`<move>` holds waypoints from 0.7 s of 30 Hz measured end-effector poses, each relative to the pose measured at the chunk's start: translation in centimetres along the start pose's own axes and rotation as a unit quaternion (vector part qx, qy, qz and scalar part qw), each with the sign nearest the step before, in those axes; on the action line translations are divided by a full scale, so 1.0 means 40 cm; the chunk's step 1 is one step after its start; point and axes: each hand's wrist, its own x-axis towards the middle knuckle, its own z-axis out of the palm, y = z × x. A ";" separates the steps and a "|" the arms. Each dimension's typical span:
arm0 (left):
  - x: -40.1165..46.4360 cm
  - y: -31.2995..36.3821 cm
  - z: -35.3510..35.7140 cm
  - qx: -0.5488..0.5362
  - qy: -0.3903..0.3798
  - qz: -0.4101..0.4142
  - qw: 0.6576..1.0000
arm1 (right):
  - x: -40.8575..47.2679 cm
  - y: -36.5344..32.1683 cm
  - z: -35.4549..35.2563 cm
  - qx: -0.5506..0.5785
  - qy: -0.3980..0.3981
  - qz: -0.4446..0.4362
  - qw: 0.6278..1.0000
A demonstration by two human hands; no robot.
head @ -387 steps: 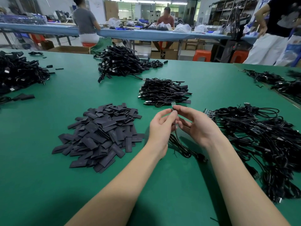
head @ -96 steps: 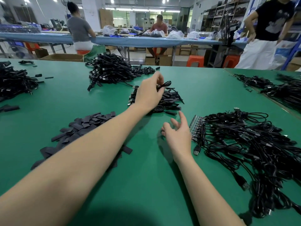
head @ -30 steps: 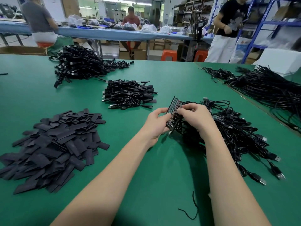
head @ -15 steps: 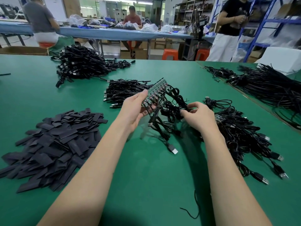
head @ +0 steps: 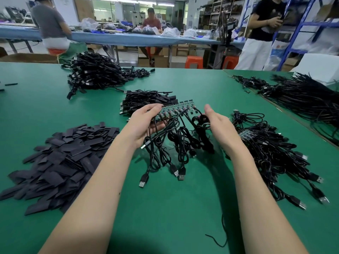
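Note:
My left hand [head: 145, 123] grips the left end of a long green circuit-board strip [head: 176, 108], held above the green table [head: 183, 208]. Several black USB cables [head: 165, 149] hang from the strip, and their plugs lie on the table. To the right of the strip, my right hand [head: 220, 125] has straight fingers that touch a coiled loop of these cables.
A heap of flat black sleeve pieces [head: 60, 162] lies at the left. More cable piles sit behind the strip [head: 145, 99], at the back left [head: 95, 72], at my right [head: 275, 153] and at the far right [head: 302, 99]. People work at a blue table [head: 128, 37] behind.
The board strip has swung level and spread its cables out over the table. My right hand has let go of the cables and opened beside them.

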 end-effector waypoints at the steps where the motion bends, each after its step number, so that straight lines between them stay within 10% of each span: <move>1: 0.002 -0.001 -0.002 -0.002 -0.004 -0.003 1.000 | -0.001 -0.006 0.004 0.010 -0.027 0.011 1.000; 9: 0.005 -0.021 -0.034 0.205 0.011 0.025 0.978 | -0.009 -0.017 0.023 0.123 -0.225 0.147 0.955; 21: -0.033 -0.031 -0.022 0.162 0.076 0.088 0.980 | -0.016 -0.009 0.079 0.148 -0.231 0.106 0.956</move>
